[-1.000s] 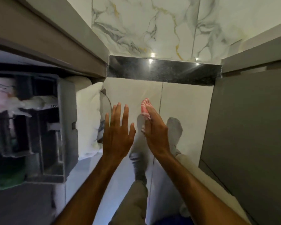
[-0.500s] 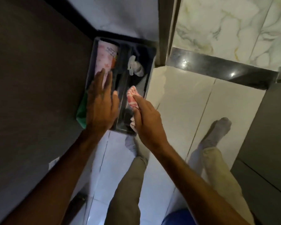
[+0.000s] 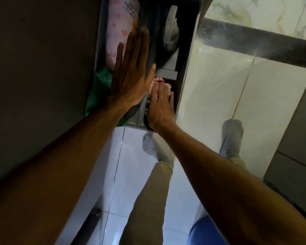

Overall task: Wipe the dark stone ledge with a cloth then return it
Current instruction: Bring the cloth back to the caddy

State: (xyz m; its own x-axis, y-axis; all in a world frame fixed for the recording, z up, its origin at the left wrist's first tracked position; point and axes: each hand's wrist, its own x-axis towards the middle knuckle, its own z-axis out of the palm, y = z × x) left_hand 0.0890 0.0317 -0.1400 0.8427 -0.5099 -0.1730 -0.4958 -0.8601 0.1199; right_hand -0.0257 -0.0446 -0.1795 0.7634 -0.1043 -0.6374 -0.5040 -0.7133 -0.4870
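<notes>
Fingers of the right hand (image 3: 160, 105) press the pink-and-white cloth (image 3: 157, 80) down near the front right corner of the open drawer (image 3: 185, 71). Left hand (image 3: 131, 75) hovers flat and empty over the drawer's middle. Dark stone ledge (image 3: 254, 41) lies apart, to the right.

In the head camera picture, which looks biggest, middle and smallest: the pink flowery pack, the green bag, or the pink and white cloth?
1. pink flowery pack, looks largest.
2. green bag, partly hidden by the left arm, so unsure.
3. pink and white cloth, only a small part shows under the right hand.
</notes>
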